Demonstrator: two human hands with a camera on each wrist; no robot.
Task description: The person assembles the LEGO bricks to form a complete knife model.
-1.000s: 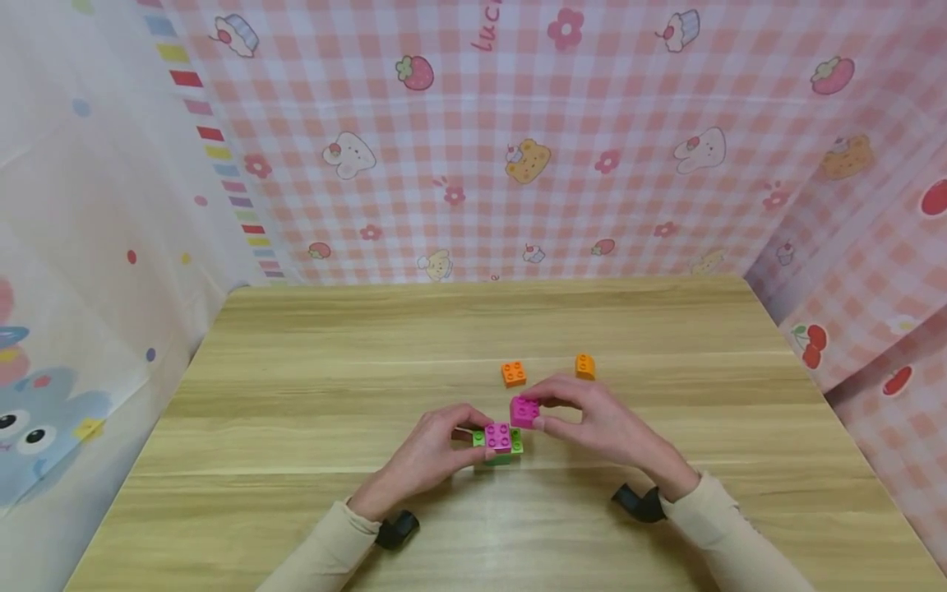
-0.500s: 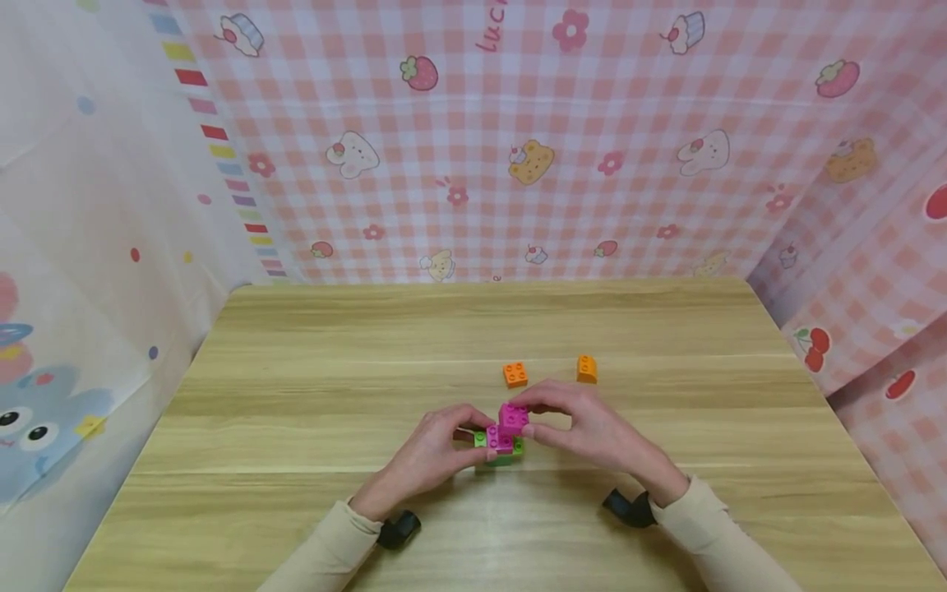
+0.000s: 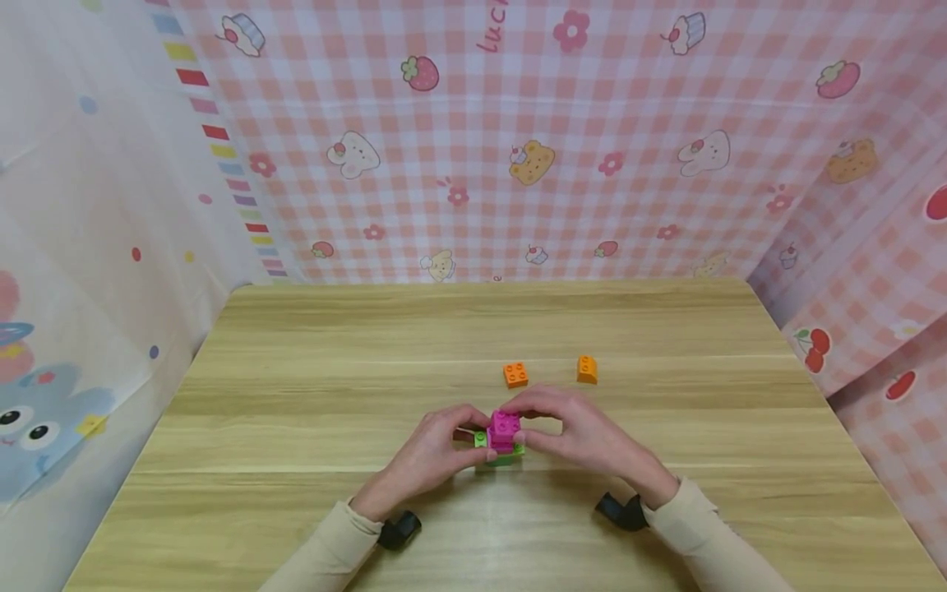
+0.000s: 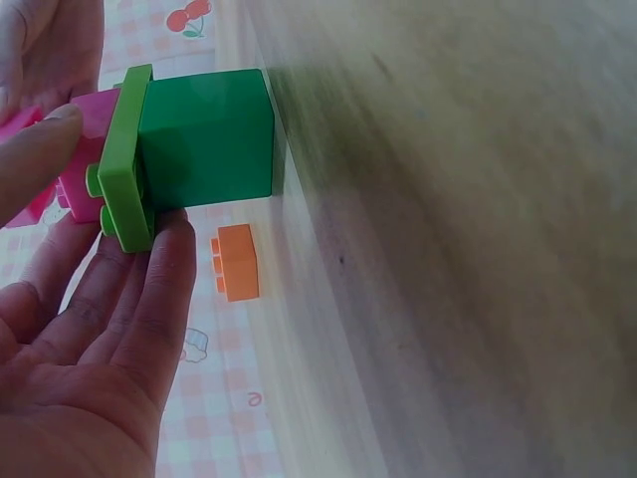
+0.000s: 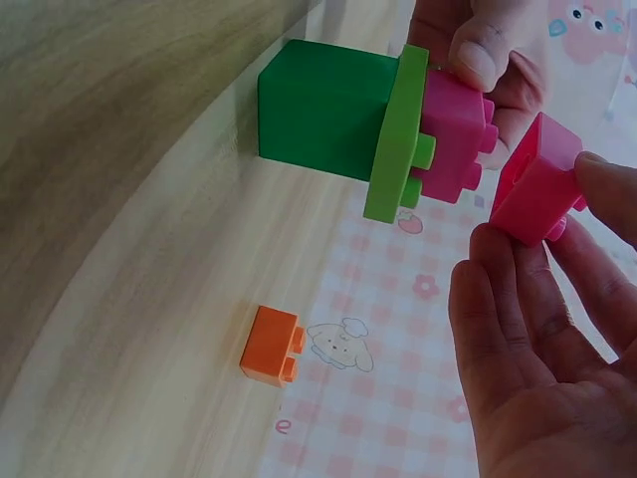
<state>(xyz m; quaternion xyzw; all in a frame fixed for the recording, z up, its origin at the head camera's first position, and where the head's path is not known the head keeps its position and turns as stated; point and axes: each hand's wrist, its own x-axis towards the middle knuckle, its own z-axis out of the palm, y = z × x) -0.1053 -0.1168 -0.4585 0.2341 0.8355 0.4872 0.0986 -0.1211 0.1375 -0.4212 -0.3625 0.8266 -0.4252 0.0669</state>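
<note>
A stack stands on the table: a dark green block (image 5: pixel 323 112) at the bottom, a light green plate (image 5: pixel 396 139) over it, and a pink brick (image 5: pixel 451 137) on top. My left hand (image 3: pixel 436 450) steadies this stack, pinching the pink brick between thumb and fingers. Just above, my right hand (image 3: pixel 588 434) holds a magenta brick (image 5: pixel 537 181) by thumb and fingertips. The right wrist view has the magenta brick slightly tilted and apart from the pink brick's studs. From the head, it hides most of the pink brick.
Behind the stack lies an orange square brick (image 3: pixel 515 375) with studs up. Farther right is a lighter orange brick (image 3: pixel 587 370) with a sloped side. A checked cloth (image 3: pixel 473 164) hangs behind the wooden table (image 3: pixel 333 353). Each wrist wears a black mount (image 3: pixel 399 530).
My right hand has moved left and slightly down, carrying the magenta brick from beside the stack to over the pink brick. The left hand has stayed in place.
</note>
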